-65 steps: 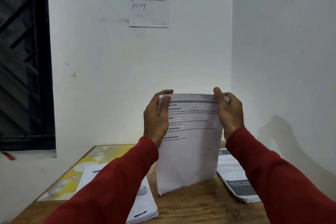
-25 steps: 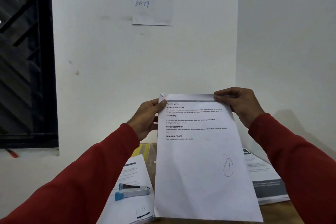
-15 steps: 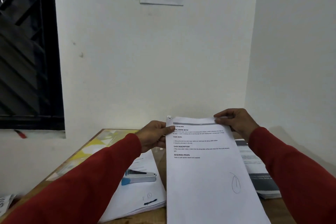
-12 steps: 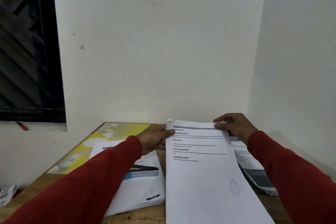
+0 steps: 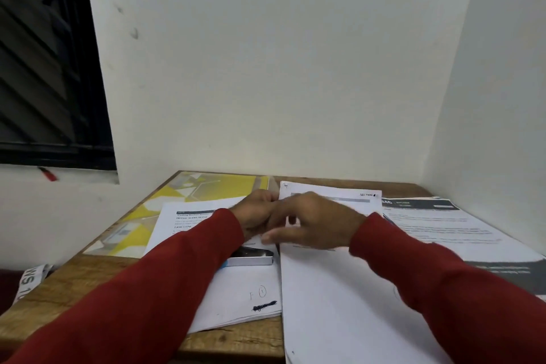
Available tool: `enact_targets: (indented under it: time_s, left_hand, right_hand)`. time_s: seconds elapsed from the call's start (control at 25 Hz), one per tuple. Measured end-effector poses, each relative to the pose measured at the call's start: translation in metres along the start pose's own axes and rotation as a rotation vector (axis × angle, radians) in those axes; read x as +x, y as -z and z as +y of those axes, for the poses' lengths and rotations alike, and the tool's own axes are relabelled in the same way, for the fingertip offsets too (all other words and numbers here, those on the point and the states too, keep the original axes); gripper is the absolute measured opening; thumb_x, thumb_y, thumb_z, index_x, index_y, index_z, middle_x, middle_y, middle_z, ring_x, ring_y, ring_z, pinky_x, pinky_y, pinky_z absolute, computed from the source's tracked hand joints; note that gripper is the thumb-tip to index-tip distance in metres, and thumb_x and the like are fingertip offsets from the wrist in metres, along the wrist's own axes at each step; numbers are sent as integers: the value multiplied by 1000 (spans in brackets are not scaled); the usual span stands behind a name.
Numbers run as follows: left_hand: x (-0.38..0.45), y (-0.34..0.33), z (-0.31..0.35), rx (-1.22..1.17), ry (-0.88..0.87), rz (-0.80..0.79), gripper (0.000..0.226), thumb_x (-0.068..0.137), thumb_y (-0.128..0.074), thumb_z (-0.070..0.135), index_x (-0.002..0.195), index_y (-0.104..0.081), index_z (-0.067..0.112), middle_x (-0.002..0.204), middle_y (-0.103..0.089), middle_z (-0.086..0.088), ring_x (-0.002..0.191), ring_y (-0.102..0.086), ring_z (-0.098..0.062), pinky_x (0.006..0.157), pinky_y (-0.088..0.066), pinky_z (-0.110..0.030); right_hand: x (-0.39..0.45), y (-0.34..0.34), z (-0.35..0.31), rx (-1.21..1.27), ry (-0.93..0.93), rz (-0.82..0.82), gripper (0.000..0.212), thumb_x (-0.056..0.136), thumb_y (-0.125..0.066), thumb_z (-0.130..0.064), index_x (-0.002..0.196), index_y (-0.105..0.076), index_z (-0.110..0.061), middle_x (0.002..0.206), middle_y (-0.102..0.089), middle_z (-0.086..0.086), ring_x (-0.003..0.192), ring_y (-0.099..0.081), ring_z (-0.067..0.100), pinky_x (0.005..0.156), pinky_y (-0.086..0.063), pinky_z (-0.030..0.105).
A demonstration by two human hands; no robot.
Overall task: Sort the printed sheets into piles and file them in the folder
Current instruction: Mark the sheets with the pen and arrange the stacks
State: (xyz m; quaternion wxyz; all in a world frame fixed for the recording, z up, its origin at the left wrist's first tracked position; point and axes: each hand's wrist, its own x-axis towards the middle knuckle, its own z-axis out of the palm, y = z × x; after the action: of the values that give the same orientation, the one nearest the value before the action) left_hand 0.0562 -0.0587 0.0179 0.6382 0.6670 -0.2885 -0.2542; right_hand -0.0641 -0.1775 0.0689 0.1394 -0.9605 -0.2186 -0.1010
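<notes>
Sheets lie in three piles on the table [image 5: 88, 278]: left pile [image 5: 236, 298] under a stapler [image 5: 251, 257], middle pile [image 5: 334, 304], right pile [image 5: 461, 233]. Sorting looks well along; filing has not begun, judging by the yellow folder [image 5: 212, 189] lying shut behind. Left hand [image 5: 254, 216] and right hand [image 5: 316, 221] meet over the middle pile; blur hides whether either grips anything.
</notes>
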Motion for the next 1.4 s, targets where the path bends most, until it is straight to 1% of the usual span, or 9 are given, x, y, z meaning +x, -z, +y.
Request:
enact_targets:
  time_s: [0.12, 0.36, 0.52, 0.6, 0.68, 0.8, 1.0, 1.16, 1.4]
  left_hand:
    - [1, 5, -3, -75, -9, -38, 36, 95, -64, 15, 111, -61, -18, 104, -61, -27, 90, -57, -29, 74, -48, -31]
    - [6, 6, 3, -62, 20, -33, 21, 99, -57, 13, 106, -70, -3, 93, -74, -13, 75, -70, -16, 75, -57, -26]
    - [2, 5, 7, -23, 17, -33, 17, 99, -54, 7, 90, -68, 6, 67, -70, 0, 55, -64, -8, 53, -50, -23]
    - [0, 0, 5, -56, 24, -5, 14, 101, -53, 11, 103, -68, 8, 80, -74, -3, 60, -67, -12, 53, -56, -27]
    - [-1, -3, 2, -65, 62, 2, 21, 100, -58, 20, 114, -68, 8, 102, -76, -10, 75, -73, -20, 67, -62, -34]
    - [-2, -5, -1, -61, 57, -14, 28, 99, -60, 22, 121, -66, 7, 112, -74, -12, 83, -74, -20, 72, -62, -35]
    - [-2, -5, -2, -63, 19, -26, 26, 99, -59, 21, 118, -67, 6, 110, -75, -12, 83, -74, -20, 68, -62, -33]
    - [-4, -8, -2, -65, 3, -16, 21, 100, -58, 20, 113, -68, 8, 107, -75, -12, 81, -75, -21, 67, -62, -33]
    - [0, -9, -6, -40, 8, 5, 23, 99, -58, 20, 114, -68, 5, 105, -76, -13, 80, -74, -22, 71, -61, -35]
  right_hand:
    - [12, -34, -11, -197, -15, -97, 48, 81, -62, -67, 94, -70, -22, 97, -66, 1, 93, -60, 19, 83, -52, 40]
    - [7, -35, -13, -154, 31, -29, 33, 89, -64, -48, 107, -68, -20, 105, -66, 0, 100, -59, 17, 89, -49, 39]
    - [-15, 18, 5, 191, -11, 48, 21, 85, -75, -26, 102, -70, -14, 85, -64, -13, 78, -57, -2, 75, -47, 18]
    - [-20, 51, 14, 440, -79, 189, 24, 80, -78, -18, 101, -70, -8, 84, -69, -2, 76, -62, 4, 74, -50, 21]
    - [-20, 75, 26, 647, -104, 343, 33, 73, -78, -16, 102, -69, -4, 87, -71, 12, 76, -64, 14, 75, -54, 28]
    - [-7, 88, 47, 863, -108, 462, 43, 70, -78, -17, 108, -67, 2, 100, -69, 23, 85, -65, 26, 80, -58, 33]
    - [22, 60, 76, 1070, -93, 483, 44, 83, -66, -10, 120, -55, 11, 120, -67, 22, 111, -66, 32, 96, -54, 39]
    - [25, 31, 93, 1247, -123, 552, 36, 81, -67, -16, 113, -60, -1, 103, -71, 14, 93, -70, 24, 87, -58, 34]
    - [23, 9, 101, 1116, -152, 547, 20, 96, -55, -3, 115, -62, -3, 103, -69, 15, 93, -69, 26, 86, -56, 31]
